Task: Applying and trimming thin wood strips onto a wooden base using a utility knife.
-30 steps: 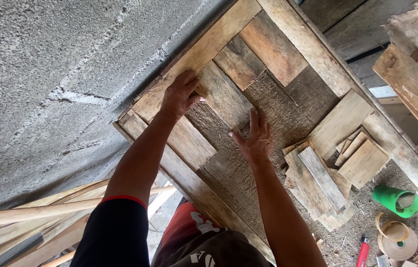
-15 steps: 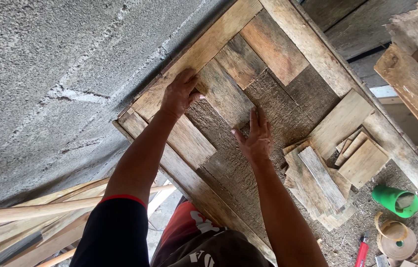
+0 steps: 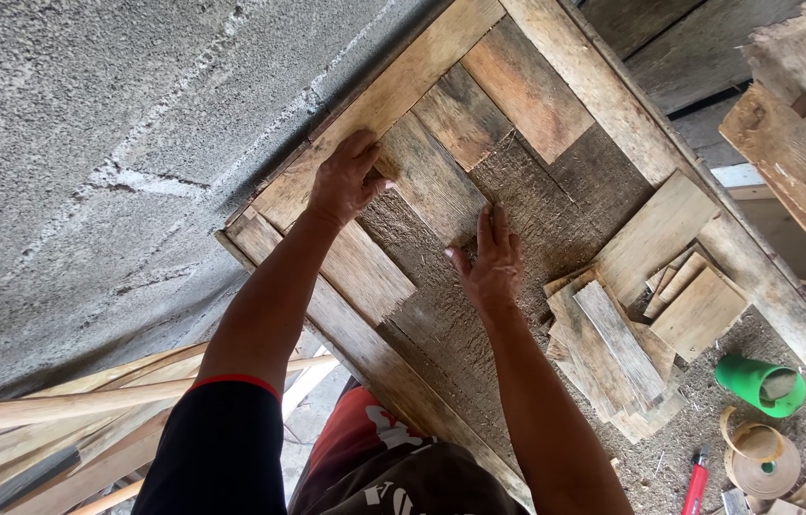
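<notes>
A square wooden frame [image 3: 393,91] lies on a rough board, partly filled with short planks set at angles. My left hand [image 3: 346,176] presses on the near-left end of one short weathered plank [image 3: 432,181] inside the frame. My right hand [image 3: 489,262] lies flat with fingers spread, its tips touching that plank's other end. More fitted planks [image 3: 517,86] sit beyond it, and one pale plank [image 3: 370,272] lies beside my left forearm.
A loose pile of short wood offcuts [image 3: 632,324] lies right of my right hand. A green cup [image 3: 761,383], a tape roll [image 3: 761,463] and a red-handled tool [image 3: 696,482] sit at lower right. A rough concrete wall [image 3: 88,143] fills the left; long wooden poles [image 3: 60,420] lie at lower left.
Both hands stay on the short plank; the right hand has slid slightly along its end. The view has barely shifted.
</notes>
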